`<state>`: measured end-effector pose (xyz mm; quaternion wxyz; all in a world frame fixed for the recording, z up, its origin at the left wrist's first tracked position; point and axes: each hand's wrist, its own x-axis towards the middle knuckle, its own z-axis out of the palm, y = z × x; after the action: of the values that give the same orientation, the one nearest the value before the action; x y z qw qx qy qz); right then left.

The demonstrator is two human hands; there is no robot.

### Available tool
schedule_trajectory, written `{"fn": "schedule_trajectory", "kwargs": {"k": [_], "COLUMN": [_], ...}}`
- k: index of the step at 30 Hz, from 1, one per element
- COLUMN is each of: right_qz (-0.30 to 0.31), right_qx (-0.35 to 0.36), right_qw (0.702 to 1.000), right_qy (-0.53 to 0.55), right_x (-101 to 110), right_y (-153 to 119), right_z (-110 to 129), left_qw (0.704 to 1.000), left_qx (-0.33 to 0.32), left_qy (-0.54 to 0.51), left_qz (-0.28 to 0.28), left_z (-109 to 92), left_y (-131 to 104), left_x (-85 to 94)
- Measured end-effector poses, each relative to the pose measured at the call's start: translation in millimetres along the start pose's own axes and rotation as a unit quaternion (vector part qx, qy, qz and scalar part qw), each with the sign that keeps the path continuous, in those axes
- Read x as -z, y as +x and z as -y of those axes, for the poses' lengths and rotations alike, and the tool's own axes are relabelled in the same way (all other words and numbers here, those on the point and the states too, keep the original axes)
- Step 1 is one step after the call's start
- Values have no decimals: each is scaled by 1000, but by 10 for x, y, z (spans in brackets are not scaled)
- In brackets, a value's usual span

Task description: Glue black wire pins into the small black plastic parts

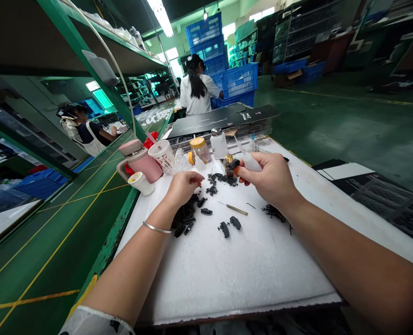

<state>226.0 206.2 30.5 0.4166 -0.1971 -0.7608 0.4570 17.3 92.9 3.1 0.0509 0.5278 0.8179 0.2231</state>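
My right hand (269, 176) is closed round a white squeeze bottle (251, 162) with a thin nozzle pointing up and left; a small black part (232, 165) is at its fingertips. My left hand (185, 187) is pinched, and what it holds, if anything, is too small to make out. Beneath my left hand lies a pile of black curved parts (183, 216). Tiny black pieces (221, 179) are heaped between the hands. Nearer to me, two black parts (229, 226) lie side by side below a thin needle-like tool (237, 210).
A pink flask (144, 163), a patterned cup (162, 154), a small white tub (141, 183), a yellow-lidded jar (200, 150) and a white bottle (219, 143) stand along the back left. Thin black pieces (274, 213) lie under my right wrist. Two people sit farther off.
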Motion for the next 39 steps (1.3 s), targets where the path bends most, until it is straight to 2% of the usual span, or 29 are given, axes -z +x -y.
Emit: {"fn": "schedule_trajectory", "kwargs": {"k": [5,8,13,17,22,28,31,33,36,39], "right_qz": [11,5,7,15,4,7,14,18,22,29], "right_qx": [10,7,-4,-1,0,-6,-9,-14,-8,-3], "right_qw": [999,999,998,996,994,993,993,993,994,995], "right_qy": [-29,-43,-66,-84,-108,-115,-120,-116,-106,-100], "right_x": [-1,5,1,-25,-39,-33,-32,-34,-39,-39], "right_y": [3,0,-12,-29,-28,-6,-10,-13,-14,-14], "right_z": [-15,6,32,43,31,-19,-3,12,21,16], "left_qw": [997,993,987,981,982,986,987,986,992,999], "left_qx": [35,61,122,167,175,132,89,86,94,9], "left_qy": [69,95,107,94,53,-37,-55,-51,-11,43], "left_qz": [-16,-18,20,45,51,97,121,130,81,2], "left_z": [218,347,632,846,904,629,535,521,496,361], "left_y": [4,-46,-297,-550,-666,-602,-598,-594,-565,-528], "left_x": [211,409,804,957,854,564,524,534,529,430]}}
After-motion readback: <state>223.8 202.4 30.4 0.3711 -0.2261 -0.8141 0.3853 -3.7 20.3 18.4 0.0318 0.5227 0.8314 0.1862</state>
